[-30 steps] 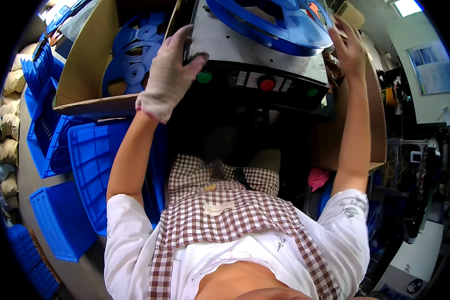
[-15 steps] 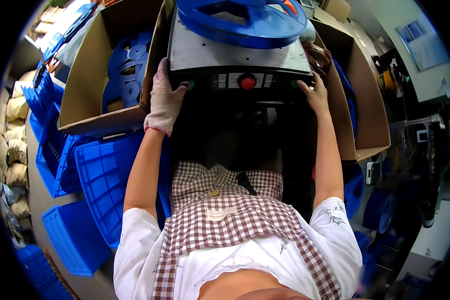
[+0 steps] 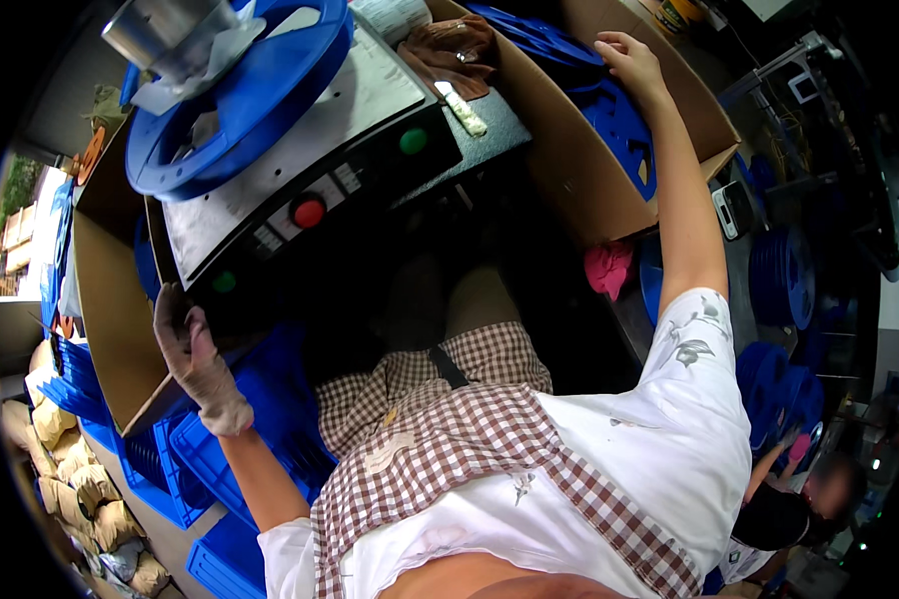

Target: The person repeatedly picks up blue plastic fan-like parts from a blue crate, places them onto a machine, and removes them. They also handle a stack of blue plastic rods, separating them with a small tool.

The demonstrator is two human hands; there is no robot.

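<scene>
My left hand (image 3: pixel 198 361), in a pale work glove, is raised beside the left corner of the machine with its fingers apart and nothing in them. On that machine (image 3: pixel 382 88), a green button (image 3: pixel 225 282) shows near the gloved hand, a red button (image 3: pixel 308 211) at the middle and a second green one at the right. A blue plastic reel flange (image 3: pixel 245 125) lies on its top, under a metal cylinder (image 3: pixel 170 38). My bare right hand (image 3: pixel 631 68) is over the right cardboard box (image 3: pixel 579 185), above blue reel parts (image 3: pixel 609 125); its fingers are loosely spread and hold nothing visible.
Another cardboard box (image 3: pixel 115 290) stands left of the machine. Blue crates (image 3: pixel 225 559) and tan sacks (image 3: pixel 70 449) lie at the lower left. A brown cloth (image 3: pixel 449 50) rests behind the machine's right corner. Another person (image 3: pixel 779 514) is at the lower right.
Both hands have left the green buttons. My right hand has reached out over the right box, my left has drawn back slightly, and the view has swung to the right.
</scene>
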